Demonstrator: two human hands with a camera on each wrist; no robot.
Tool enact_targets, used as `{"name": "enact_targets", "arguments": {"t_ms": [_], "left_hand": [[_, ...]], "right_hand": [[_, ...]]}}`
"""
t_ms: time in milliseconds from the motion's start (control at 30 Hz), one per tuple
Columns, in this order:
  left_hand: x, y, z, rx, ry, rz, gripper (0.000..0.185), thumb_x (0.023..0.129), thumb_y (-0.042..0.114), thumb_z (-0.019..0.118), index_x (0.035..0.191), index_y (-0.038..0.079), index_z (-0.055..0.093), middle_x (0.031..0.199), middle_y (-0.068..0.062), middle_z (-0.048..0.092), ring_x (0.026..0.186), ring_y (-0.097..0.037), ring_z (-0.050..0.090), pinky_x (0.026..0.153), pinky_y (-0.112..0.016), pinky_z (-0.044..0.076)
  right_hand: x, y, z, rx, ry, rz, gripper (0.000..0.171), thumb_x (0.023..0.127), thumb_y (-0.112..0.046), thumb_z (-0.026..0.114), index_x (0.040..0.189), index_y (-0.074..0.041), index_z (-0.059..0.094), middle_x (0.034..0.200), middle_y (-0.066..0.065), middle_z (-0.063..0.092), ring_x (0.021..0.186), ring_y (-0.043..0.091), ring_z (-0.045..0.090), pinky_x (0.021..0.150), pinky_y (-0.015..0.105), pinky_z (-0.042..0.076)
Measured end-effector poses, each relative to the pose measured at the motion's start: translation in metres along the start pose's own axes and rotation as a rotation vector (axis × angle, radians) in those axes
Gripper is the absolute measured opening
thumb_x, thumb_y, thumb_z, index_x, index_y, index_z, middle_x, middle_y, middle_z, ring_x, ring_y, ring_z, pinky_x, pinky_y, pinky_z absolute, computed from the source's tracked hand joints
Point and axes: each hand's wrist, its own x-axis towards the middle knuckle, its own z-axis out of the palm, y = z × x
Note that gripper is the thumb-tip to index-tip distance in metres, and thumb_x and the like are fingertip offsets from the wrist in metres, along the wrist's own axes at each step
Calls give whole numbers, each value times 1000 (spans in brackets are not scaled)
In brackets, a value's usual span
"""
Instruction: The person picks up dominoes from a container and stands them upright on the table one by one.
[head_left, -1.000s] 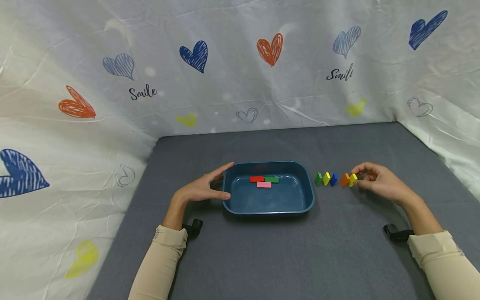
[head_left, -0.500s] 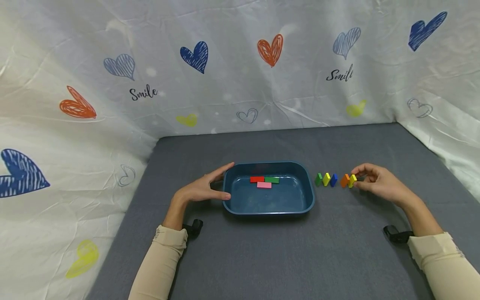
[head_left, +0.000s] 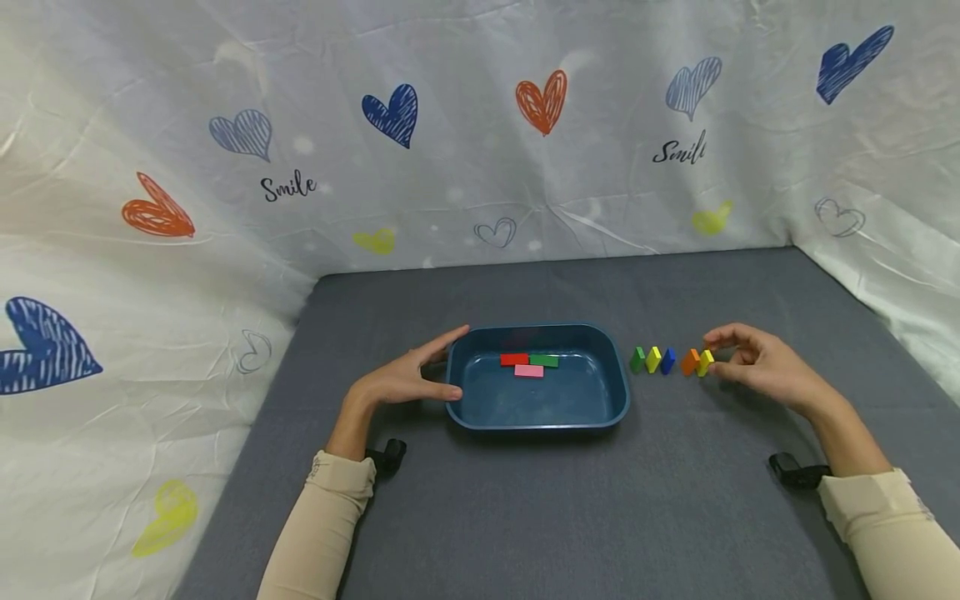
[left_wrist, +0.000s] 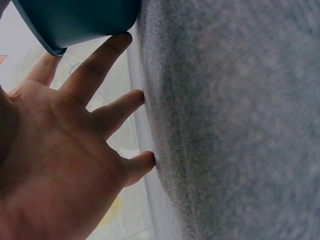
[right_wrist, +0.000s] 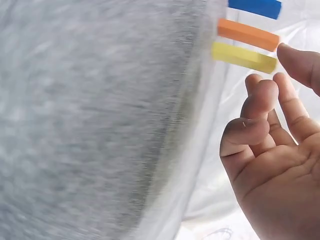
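Yellow block (head_left: pixel 705 362) stands at the right end of the row; the right hand (head_left: pixel 757 367) hovers beside it, fingers loosely curled, holding nothing. The open left hand (head_left: pixel 401 382) steadies the blue tray (head_left: pixel 540 417).

bright, even light with soft shadows; wrist views blurred, head view edges bowed.

Left hand (head_left: pixel 401 379) flat, right hand (head_left: pixel 757 367) curled

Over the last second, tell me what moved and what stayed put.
The right hand let go of the end yellow block and drew its fingers slightly back; a small gap now shows. The five-block row, the tray with its three blocks, and the left hand against the tray stayed as they were.
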Motion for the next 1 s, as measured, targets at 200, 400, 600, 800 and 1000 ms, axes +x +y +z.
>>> {"name": "enact_targets", "arguments": {"t_ms": [200,400,600,800,1000], "left_hand": [[0,0,0,1,2,-2,100,88,37,81,164,35,16,171,11,14,157,-35,21,120,-67,24],[0,-2,0,1,3,2,99,88,36,80,164,36,16,171,10,13,157,-36,20,121,-68,24],[1,-1,0,6,5,5,100,88,39,81,164,36,16,171,10,13,157,-36,19,121,-68,23],[0,-1,-1,9,3,-10,101,87,39,81,165,35,15,171,11,12,157,-36,19,121,-69,23],[0,0,-1,16,2,-17,100,87,40,80,164,39,16,171,12,12,157,-35,19,121,-68,23]], "right_hand": [[-3,-13,-6,34,45,-69,38,97,-10,70,132,-3,56,112,-19,61,72,20,62,59,31,46],[1,-40,-2,85,77,-61,35,98,-17,71,131,-11,59,113,-21,62,76,21,63,60,33,44],[10,-62,13,220,32,-188,34,99,-9,67,131,-3,58,117,-12,66,73,19,62,59,32,49],[20,-76,36,346,10,-215,32,99,-8,66,129,0,59,115,-10,68,64,17,54,47,38,43],[31,-84,58,395,-22,-273,30,98,-5,66,126,2,59,115,-5,68,72,14,57,55,34,43]]}}
